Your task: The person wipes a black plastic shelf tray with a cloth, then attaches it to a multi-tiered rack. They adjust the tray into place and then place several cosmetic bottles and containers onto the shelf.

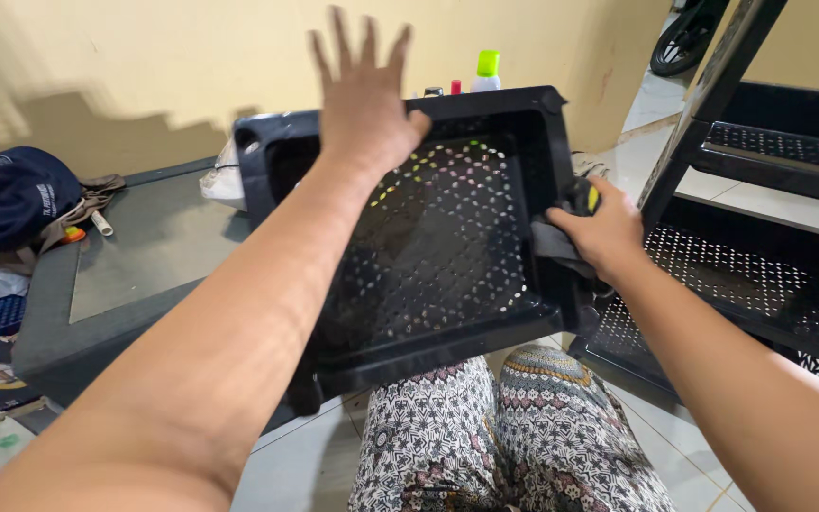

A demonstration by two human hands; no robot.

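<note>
Nearest, knees in patterned trousers [514,436] over a tiled floor [305,465], with the near rim of a black perforated tray [447,246] tipped up just above them, its open side facing the camera. At the tray's right wall, the right hand [604,232] closed round a dark cloth [556,242] with a yellow patch, pressing it against the rim and seemingly gripping that wall through it. Further up, the left hand [364,104] wide open, fingers spread and blurred, raised at the far rim; hard to tell whether the heel of the palm touches the plastic. By the look of it, wiping the tray's right side, held mostly by the right hand and the lap. For another stroke, a firmer hold from the left on the far rim, lest the tray tip off the knees. Beyond, to the left, a grey table [144,256] bearing a dark blue cap [7,194]; behind the tray, a bottle with a green top [487,71]; to the right, a black shelf frame [760,275] with like trays
</note>
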